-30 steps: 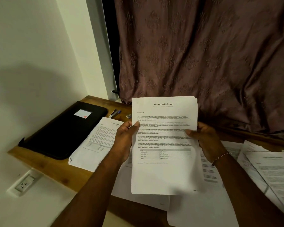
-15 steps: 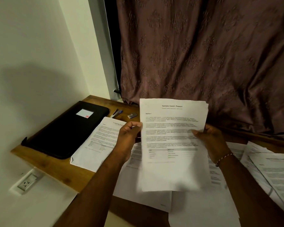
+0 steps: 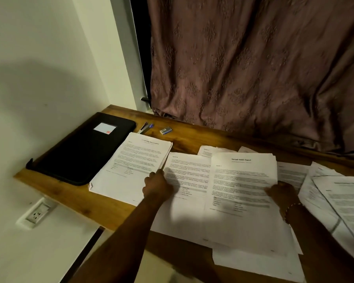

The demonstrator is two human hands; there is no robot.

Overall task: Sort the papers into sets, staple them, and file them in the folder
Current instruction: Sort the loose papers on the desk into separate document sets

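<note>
Health report set (image 3: 241, 190): thin sheets, judged light, limp, slide-prone; laid on desk (image 3: 192, 137) over loose papers (image 3: 184, 180). Right edge pinched by right hand (image 3: 280, 193); left hand (image 3: 157, 184) curled, grasp cannot be told. Best held by both edges.

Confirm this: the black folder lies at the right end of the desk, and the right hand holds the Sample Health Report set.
Wrong end. The head view shows the black folder at the left end of the desk; the right hand does hold the Sample Health Report set.
</note>
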